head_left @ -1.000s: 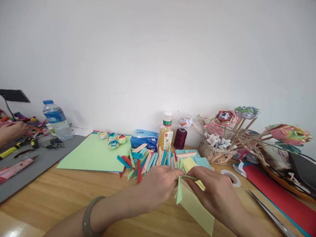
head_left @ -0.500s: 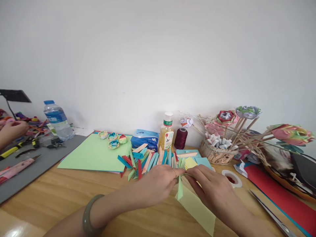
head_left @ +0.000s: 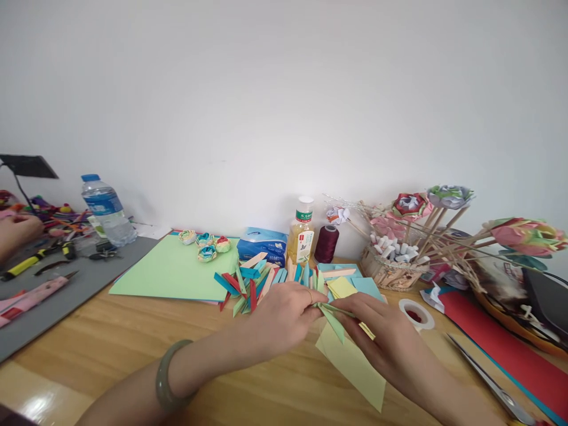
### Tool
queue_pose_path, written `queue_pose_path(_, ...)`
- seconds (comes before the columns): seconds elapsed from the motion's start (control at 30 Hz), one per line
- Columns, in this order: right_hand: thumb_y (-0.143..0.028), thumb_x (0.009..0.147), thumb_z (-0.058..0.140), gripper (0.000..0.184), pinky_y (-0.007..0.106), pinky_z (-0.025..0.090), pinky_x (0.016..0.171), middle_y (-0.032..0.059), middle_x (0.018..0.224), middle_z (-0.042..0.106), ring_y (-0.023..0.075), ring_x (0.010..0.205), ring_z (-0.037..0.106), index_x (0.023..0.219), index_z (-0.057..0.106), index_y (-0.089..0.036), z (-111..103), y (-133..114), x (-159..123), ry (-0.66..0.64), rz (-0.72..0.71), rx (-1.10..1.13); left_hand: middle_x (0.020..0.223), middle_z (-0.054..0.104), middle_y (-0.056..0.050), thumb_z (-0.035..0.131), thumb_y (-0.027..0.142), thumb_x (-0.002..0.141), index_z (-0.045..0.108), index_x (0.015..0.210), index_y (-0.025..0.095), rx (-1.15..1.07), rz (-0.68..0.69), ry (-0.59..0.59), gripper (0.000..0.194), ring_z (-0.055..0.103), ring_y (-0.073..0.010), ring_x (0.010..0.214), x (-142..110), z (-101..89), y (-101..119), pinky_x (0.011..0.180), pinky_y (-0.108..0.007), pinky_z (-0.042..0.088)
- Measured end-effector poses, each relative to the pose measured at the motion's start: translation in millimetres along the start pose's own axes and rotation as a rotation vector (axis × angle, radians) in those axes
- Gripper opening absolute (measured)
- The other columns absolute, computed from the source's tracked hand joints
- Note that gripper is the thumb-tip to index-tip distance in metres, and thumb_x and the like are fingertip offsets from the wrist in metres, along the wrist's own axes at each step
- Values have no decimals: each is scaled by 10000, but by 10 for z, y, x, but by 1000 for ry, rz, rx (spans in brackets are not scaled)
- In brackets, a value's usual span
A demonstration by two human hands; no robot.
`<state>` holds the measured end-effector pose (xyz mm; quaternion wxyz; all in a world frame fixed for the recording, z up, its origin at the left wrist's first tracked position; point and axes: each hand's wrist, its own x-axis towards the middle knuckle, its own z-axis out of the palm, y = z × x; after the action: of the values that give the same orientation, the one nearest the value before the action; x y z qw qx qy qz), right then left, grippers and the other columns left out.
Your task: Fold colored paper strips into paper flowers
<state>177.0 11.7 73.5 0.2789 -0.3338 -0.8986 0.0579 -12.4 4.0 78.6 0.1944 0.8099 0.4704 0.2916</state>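
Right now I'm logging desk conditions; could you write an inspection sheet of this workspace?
Surface: wooden table, gray mat at left.
Work items: folded green paper, held; pale yellow paper below it.
Clutter: folded paper pieces, tissue pack, drink bottle, tape roll, scissors.
Hands: left hand and right hand both pinch the folded green paper.
Cables: thin dark cord, far right; its ends are unclear.
Surroundings: pale wall behind; another person's hand at the left edge.
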Motion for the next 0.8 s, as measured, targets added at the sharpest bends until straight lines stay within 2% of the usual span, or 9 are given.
queue_pose_path(0.1,-270,880,445,170,250,499,628,36,864,661,144,731,623,990,564,-220,-15,-54,0,-14,63,40,924,700,-50,491,148,780,660,993,192,25,17,76,275,626,-180,825,-7,13,-1,765,-283,463)
queue_pose_path(0.23,-403,815,531,309,297,501,587,73,874,662,198,726,639,1047,536,-198,65,-54,-28,98,27,-146,776,707,-25,520,157,755,684,907,201,75,21,158,228,622,-157,697,-12,38,3,695,-261,472)
queue_pose_path(0.33,-376,863,467,218,273,482,556,52,801,665,178,684,644,958,555,-201,108,-35,-24,187,23,-211,720,698,-8,540,132,728,687,879,203,104,46,206,222,613,-144,660,-14,64,3,678,-249,474)
queue_pose_path(0.53,-305,897,438,171,215,460,546,18,713,671,122,609,635,851,562,-197,65,32,7,272,-64,-143,737,700,9,592,163,728,679,868,206,40,44,229,171,610,-120,637,-21,70,-10,654,-223,480)
queue_pose_path(0.67,-282,898,437,165,218,457,544,24,709,667,126,616,629,821,554,-194,21,77,19,244,-96,-120,785,700,12,604,243,751,663,882,213,-21,93,215,147,613,-120,677,-30,54,-13,668,-229,482)
queue_pose_path(0.8,-295,903,417,177,226,470,558,29,749,665,128,642,623,870,560,-197,-18,76,36,157,-46,-78,786,695,-10,578,198,769,651,846,184,-50,162,269,107,611,-122,691,-30,84,-33,668,-235,478)
